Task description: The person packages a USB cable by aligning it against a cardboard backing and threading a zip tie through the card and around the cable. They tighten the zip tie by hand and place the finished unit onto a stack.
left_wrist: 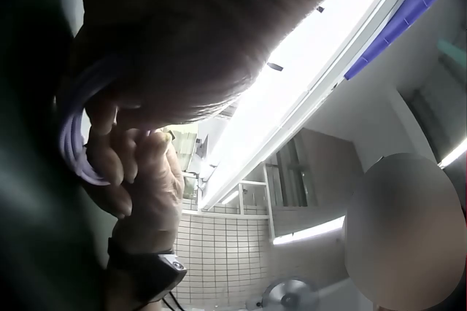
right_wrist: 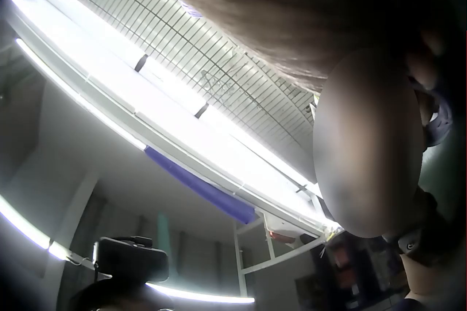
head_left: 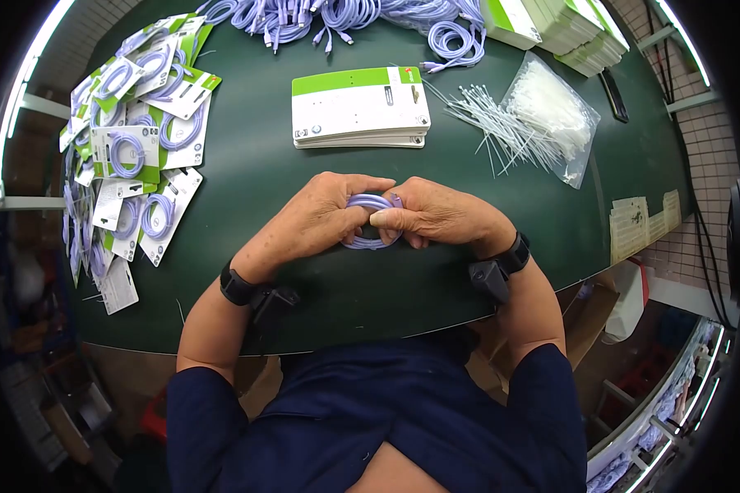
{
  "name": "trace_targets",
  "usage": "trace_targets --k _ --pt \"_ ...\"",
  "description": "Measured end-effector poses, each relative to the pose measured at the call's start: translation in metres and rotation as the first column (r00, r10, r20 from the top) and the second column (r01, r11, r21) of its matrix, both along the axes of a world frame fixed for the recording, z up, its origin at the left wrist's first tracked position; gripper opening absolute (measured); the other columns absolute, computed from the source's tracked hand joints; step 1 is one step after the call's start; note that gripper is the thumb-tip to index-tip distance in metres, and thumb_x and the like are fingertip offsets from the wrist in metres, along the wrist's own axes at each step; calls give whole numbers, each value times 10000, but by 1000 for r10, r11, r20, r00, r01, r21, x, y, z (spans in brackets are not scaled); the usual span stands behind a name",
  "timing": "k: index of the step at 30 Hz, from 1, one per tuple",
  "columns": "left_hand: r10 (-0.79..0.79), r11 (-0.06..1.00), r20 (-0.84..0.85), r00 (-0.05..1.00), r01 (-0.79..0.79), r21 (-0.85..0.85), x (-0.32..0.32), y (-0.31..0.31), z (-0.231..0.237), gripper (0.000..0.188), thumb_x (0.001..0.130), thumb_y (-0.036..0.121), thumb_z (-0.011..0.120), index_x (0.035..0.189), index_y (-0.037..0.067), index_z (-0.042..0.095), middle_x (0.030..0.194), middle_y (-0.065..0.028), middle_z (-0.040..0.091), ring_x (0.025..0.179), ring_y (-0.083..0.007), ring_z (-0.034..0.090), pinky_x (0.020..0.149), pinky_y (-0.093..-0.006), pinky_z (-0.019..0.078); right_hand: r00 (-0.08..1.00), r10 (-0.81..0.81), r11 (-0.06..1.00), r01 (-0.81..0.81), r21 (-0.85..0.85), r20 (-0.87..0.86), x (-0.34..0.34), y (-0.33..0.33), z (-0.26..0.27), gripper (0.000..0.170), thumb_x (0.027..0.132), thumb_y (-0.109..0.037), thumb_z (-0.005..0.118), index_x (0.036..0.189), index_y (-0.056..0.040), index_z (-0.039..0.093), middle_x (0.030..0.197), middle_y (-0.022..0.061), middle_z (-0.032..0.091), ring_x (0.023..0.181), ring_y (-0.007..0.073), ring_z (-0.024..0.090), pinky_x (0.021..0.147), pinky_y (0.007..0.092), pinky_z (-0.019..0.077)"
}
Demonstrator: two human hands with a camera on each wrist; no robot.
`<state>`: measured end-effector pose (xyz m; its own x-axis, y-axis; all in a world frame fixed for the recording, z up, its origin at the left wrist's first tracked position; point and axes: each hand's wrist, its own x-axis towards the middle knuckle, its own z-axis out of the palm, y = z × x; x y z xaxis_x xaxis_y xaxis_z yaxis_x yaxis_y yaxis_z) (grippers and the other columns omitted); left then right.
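Both hands meet over the near middle of the green table, around a small coil of lilac cable (head_left: 370,243). My left hand (head_left: 316,215) grips the coil's left side, its index finger stretched across the top. On the opposite side my right hand (head_left: 446,212) pinches the loops, thumb pointing inward, and a cable end (head_left: 396,200) shows by its fingers. The left wrist view has the coiled loops (left_wrist: 71,140) standing out past the fingertips. Only a dark bit of the coil (right_wrist: 440,132) appears in the right wrist view; much of that hand's grip is hidden there.
Beyond the hands lies a stack of green-and-white cards (head_left: 353,111). Loose white cable ties (head_left: 497,123) spill beside a plastic bag of ties (head_left: 555,111). Carded cables (head_left: 127,152) pile at left. Lilac cables (head_left: 263,18) and more card stacks (head_left: 555,29) line the far edge.
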<state>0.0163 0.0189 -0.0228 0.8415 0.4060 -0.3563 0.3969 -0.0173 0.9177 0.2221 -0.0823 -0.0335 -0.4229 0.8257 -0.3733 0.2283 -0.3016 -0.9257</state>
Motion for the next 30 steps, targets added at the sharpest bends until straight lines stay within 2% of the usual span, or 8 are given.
trace_targets --k 4,7,11,16,20,23,26,30 --pt "-128 989 -132 983 117 -92 -2 1 14 481 863 117 680 1324 -18 693 859 -173 759 709 -197 694 705 -335 568 996 87 995 -87 49 7 -5 0 -2 489 1112 -414 545 863 -20 693 738 9 626 592 98 574 574 266 479" --pt "-154 948 -89 984 173 267 0 -4 15 506 849 138 720 1328 -22 682 927 -238 759 783 -288 754 770 -379 582 989 141 988 -143 63 46 -9 -4 -2 488 1111 -408 547 875 -8 694 753 18 640 611 109 590 592 275 494" --pt "-192 910 -57 980 199 363 1 -8 24 528 826 126 754 1326 -26 679 974 -258 762 866 -349 772 801 -399 581 990 139 987 -138 78 -7 -8 -4 -7 468 1102 -398 569 901 5 698 792 29 662 656 112 613 620 275 507" --pt "-212 850 11 977 179 496 -1 -13 29 550 852 109 745 1391 26 669 826 -186 756 714 -190 690 749 -359 576 993 102 990 -97 101 -55 -8 -6 2 431 1080 -367 607 879 6 687 800 29 663 653 114 616 610 278 515" --pt "-95 891 -20 995 94 444 -1 -14 55 611 854 113 768 1438 10 621 893 -171 768 779 -206 712 762 -358 575 996 47 992 -37 119 -77 1 -8 11 419 1078 -377 613 888 -12 692 831 9 670 670 89 593 630 253 500" --pt "18 919 116 993 -62 390 -4 -13 71 680 863 70 750 1499 -25 527 1079 -222 748 928 -361 736 866 -412 574 989 -29 990 49 134 -145 8 -8 14 415 1077 -373 616 873 -19 686 826 5 665 661 82 575 627 243 493" --pt "91 313 565 820 -562 766 2 -18 80 779 840 36 775 1548 -21 455 1225 -202 692 1079 -349 683 924 -394 558 899 -335 920 377 109 -281 17 -10 25 411 1080 -350 618 843 -20 675 805 3 650 649 77 553 604 231 474" --pt "-147 372 473 869 -394 840 6 -44 64 860 810 50 824 1570 0 423 1362 -200 616 1221 -354 619 956 -391 545 751 -446 868 495 -31 -487 25 -9 17 365 1077 -312 632 865 -17 666 812 6 644 640 74 550 578 223 460"
